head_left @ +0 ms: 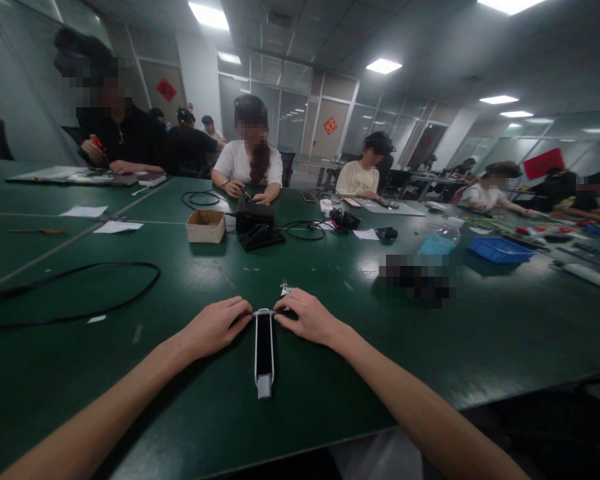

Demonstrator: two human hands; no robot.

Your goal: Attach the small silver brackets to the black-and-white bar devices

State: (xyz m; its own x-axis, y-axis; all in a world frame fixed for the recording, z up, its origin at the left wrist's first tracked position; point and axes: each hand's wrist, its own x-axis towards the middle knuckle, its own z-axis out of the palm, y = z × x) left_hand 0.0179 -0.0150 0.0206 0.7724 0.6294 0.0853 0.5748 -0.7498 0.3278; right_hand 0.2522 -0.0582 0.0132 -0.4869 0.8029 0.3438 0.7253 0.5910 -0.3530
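Observation:
A long narrow device (264, 347) with a white rim, a black middle and a light grey block at its near end lies on the green table before me. My left hand (223, 325) pinches its far end from the left, thumb and fingers together at the corner. From the other side, my right hand (307, 317) is closed in a pinch on the far right corner. What small part may sit between the fingertips is too small to make out. Just beyond my right fingers lie small shiny metal pieces (286, 287), partly covered by that hand.
Across the green table (190, 380) stand a cardboard box (206, 228) and a black device (255, 223). A black cable (105, 265) loops at left. To the right are a water bottle (441, 238), a blue tray (500, 251) and a blurred dark object (415, 280). Several people work opposite.

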